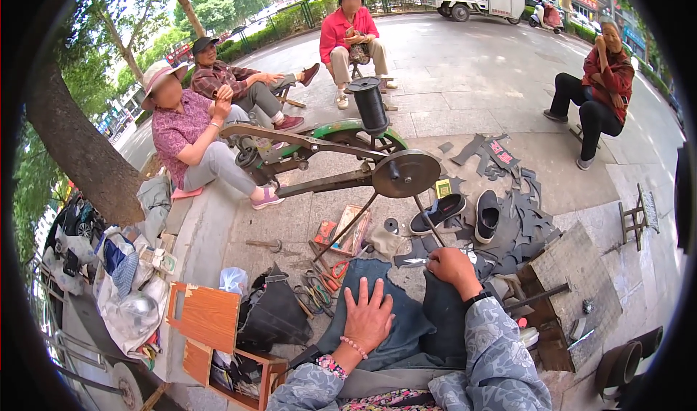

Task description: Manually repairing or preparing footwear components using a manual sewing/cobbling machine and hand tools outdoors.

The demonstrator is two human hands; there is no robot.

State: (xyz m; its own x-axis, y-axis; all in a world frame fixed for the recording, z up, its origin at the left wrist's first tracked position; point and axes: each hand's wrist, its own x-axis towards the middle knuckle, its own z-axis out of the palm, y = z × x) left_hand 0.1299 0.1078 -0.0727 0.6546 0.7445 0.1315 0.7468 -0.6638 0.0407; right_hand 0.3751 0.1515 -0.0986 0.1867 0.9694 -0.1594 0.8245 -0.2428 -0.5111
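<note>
My left hand lies flat with fingers spread on a dark blue cloth over my lap. A beaded bracelet circles that wrist. My right hand is at the cloth's right side, its fingers curled down; what they hold, if anything, is hidden. It is beside the lower end of a thin metal leg of a hand-cranked shoe-repair sewing machine. The machine carries a round metal wheel and a spool of black thread. Beyond my hands, a pair of dark slip-on shoes rests on the ground.
Black sole scraps spread at the right, near a wooden board. Scissors and pliers lie left of the cloth, by a black bag and wooden box. Several people sit beyond; one is near the machine.
</note>
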